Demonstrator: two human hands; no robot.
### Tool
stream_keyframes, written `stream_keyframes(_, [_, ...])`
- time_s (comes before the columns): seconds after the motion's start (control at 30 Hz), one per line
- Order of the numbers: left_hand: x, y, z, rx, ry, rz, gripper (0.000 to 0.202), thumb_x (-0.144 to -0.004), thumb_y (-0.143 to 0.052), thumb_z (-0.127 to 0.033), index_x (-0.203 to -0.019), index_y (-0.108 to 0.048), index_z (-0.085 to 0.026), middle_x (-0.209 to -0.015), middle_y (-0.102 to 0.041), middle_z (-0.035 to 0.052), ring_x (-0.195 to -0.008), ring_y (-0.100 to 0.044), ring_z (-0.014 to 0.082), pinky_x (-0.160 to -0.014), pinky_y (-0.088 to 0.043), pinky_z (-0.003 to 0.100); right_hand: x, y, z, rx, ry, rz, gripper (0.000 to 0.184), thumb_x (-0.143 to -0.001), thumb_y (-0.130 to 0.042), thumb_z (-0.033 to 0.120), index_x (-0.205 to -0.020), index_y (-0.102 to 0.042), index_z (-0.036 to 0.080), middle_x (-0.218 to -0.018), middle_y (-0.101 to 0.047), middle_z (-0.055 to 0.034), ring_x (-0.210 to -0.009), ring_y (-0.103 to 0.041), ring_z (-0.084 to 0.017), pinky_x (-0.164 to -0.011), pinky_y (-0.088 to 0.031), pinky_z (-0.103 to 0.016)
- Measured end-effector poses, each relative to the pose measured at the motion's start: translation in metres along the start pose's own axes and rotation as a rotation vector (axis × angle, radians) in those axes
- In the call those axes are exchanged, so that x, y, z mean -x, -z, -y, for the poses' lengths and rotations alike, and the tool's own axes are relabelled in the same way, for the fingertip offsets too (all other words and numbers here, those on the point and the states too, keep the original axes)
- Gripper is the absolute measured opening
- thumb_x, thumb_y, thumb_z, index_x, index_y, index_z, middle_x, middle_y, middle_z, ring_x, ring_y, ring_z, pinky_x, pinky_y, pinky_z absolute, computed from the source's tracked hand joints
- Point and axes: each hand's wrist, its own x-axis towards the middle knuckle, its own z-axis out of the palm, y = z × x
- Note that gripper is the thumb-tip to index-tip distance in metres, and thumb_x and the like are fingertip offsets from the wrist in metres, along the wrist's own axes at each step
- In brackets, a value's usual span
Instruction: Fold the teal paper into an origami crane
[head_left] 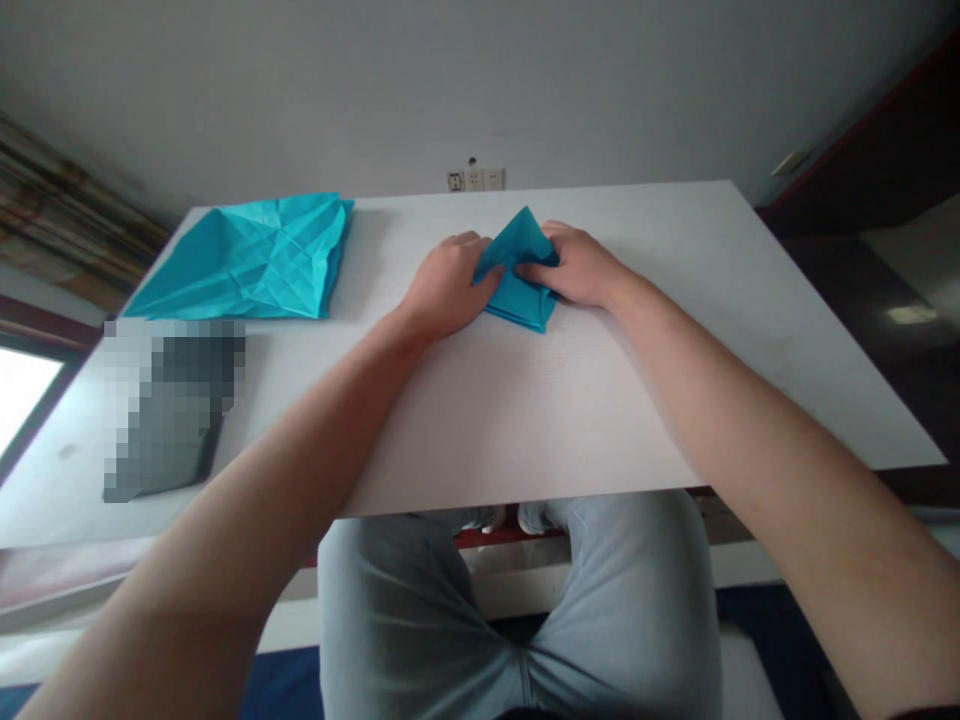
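Left hand (448, 285) and right hand (574, 265) grip the folded paper (521, 305) from both sides; tabletop (525, 420) edge just beyond it, open room before it

Soft daylight from a blown-out window (26, 400); wide-angle distortion bends the edges.

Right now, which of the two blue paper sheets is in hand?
The small folded one, between left hand and right hand; the other, a larger creased sheet, lies flat, untouched.
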Motion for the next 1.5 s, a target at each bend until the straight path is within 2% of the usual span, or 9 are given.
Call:
stream_keyframes(0.13, [0.000,0.001,-0.001,-0.016,0.002,0.010,0.021,-0.118,-0.064,-0.031,-0.121,-0.082,-0.021,-0.129,-0.085,0.0176,-0.130,-0.080,0.0374,-0.122,-0.063,0.048,-0.001,0.001,0.000,0.007,-0.001,0.008,0.024,-0.090,-0.098,0.036,-0.090,-0.075,0.029,-0.106,-0.081,-0.0078,-0.122,-0.075,-0.040,-0.117,-0.062,-0.058])
stream_keyframes(0.27, [0.000,0.000,0.000,-0.010,0.006,0.001,0.018,-0.115,-0.068,-0.031,-0.121,-0.082,-0.022,-0.129,-0.085,0.0167,-0.132,-0.080,0.0382,-0.121,-0.063,0.048,-0.001,0.002,-0.002,0.019,0.014,0.019,0.025,-0.087,-0.099,0.037,-0.090,-0.075,0.028,-0.111,-0.082,-0.0087,-0.119,-0.075,-0.039,-0.115,-0.062,-0.057])
stream_keyframes(0.53, [0.000,0.001,0.000,-0.006,-0.018,-0.003,0.018,-0.107,-0.075,-0.036,-0.118,-0.080,-0.023,-0.122,-0.084,0.0155,-0.130,-0.079,0.0390,-0.116,-0.065,0.048,0.000,0.001,-0.002,0.013,0.024,0.005,0.025,-0.092,-0.098,0.045,-0.093,-0.079,0.029,-0.106,-0.081,-0.0082,-0.117,-0.074,-0.039,-0.112,-0.062,-0.056])
stream_keyframes(0.83, [0.001,0.005,-0.008,-0.025,0.027,0.034,0.023,-0.104,-0.079,-0.035,-0.121,-0.081,-0.019,-0.132,-0.084,0.0190,-0.132,-0.080,0.0400,-0.121,-0.063,0.050,-0.001,0.002,-0.001,0.016,0.005,0.015,0.022,-0.092,-0.094,0.034,-0.088,-0.073,0.031,-0.110,-0.082,-0.0096,-0.122,-0.074,-0.042,-0.121,-0.061,-0.064])
stream_keyframes(1.03, [0.001,0.001,0.000,-0.011,-0.006,0.002,0.021,-0.103,-0.080,-0.036,-0.119,-0.081,-0.023,-0.124,-0.085,0.0157,-0.130,-0.080,0.0403,-0.118,-0.065,0.051,-0.001,0.001,-0.004,0.016,0.019,0.010,0.021,-0.095,-0.094,0.043,-0.095,-0.077,0.032,-0.109,-0.083,-0.0096,-0.124,-0.074,-0.043,-0.121,-0.062,-0.065])
stream_keyframes(1.5, [0.001,0.003,-0.007,-0.018,0.038,0.024,0.019,-0.107,-0.077,-0.037,-0.118,-0.080,-0.021,-0.131,-0.084,0.0189,-0.131,-0.081,0.0403,-0.122,-0.062,0.051,-0.001,0.000,-0.006,0.028,0.017,0.016,0.018,-0.091,-0.091,0.029,-0.090,-0.073,0.030,-0.118,-0.084,-0.0095,-0.125,-0.076,-0.042,-0.123,-0.060,-0.063])
